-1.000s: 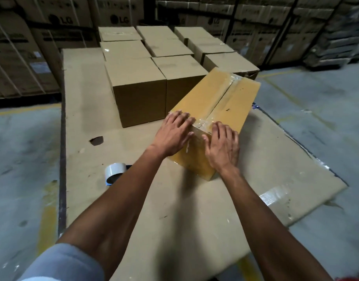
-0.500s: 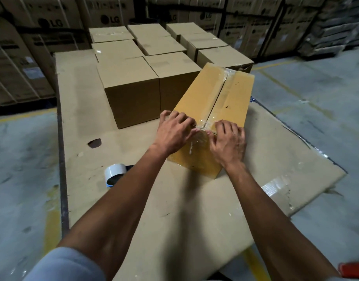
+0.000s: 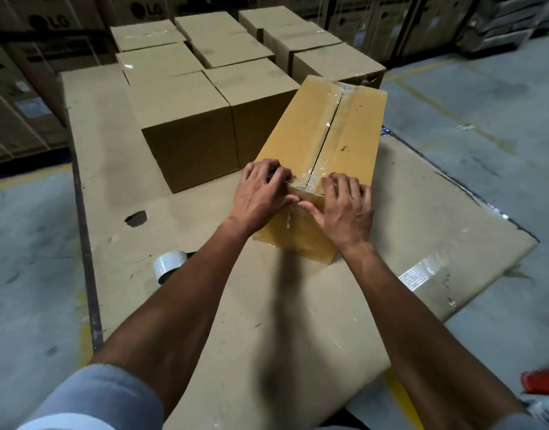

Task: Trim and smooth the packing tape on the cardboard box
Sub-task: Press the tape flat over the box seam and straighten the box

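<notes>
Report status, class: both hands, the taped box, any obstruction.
Left hand and right hand flat on the box, pressing the tape at its near edge. Tape roll lies aside. Nothing blocking.

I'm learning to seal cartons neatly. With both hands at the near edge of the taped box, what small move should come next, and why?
Probably press both thumbs down the near end face to flatten the tape tail. The left hand and right hand straddle the tape where it folds over the box edge, and a wrinkled whitish strip shows just below the thumbs.

Flat cardboard sheet (image 3: 267, 321) on concrete floor (image 3: 25, 259), bearing taped box (image 3: 313, 144), stacked cartons (image 3: 186, 125), tape roll (image 3: 169, 265).
</notes>
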`<control>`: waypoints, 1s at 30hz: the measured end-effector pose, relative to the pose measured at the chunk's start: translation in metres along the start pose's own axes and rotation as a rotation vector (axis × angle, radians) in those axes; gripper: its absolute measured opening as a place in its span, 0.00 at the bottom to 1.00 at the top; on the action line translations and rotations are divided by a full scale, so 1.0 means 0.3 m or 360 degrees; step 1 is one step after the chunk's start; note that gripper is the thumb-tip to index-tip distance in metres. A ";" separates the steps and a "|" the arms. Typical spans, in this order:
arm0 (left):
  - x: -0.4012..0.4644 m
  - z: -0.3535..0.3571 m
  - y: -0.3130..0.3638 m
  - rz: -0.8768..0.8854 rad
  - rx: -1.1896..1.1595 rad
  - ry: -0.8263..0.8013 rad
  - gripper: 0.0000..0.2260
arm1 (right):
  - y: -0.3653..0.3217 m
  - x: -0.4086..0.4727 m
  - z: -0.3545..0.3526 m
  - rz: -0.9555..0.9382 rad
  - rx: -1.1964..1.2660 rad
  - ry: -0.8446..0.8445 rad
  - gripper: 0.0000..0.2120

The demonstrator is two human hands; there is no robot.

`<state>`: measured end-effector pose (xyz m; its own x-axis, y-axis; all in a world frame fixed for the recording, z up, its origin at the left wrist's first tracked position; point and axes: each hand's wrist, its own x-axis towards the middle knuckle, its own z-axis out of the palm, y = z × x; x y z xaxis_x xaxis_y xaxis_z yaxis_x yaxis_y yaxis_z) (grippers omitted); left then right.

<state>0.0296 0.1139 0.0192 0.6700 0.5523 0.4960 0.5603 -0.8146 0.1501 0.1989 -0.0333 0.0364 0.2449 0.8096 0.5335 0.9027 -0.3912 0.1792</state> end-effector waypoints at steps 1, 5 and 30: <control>-0.005 0.004 -0.009 0.0023 0.0002 -0.0019 0.31 | 0.000 0.000 0.001 -0.0013 -0.0002 -0.0013 0.38; -0.016 0.004 -0.030 0.0076 0.0081 -0.0127 0.38 | -0.006 0.001 -0.005 -0.0016 0.0020 -0.0054 0.40; -0.006 -0.022 0.005 0.0117 0.0145 -0.0029 0.28 | -0.020 -0.011 0.011 0.0069 0.0101 0.0159 0.28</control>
<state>0.0259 0.1103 0.0242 0.7191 0.4954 0.4873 0.5508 -0.8339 0.0350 0.1939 -0.0322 0.0309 0.2504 0.7437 0.6198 0.9133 -0.3938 0.1035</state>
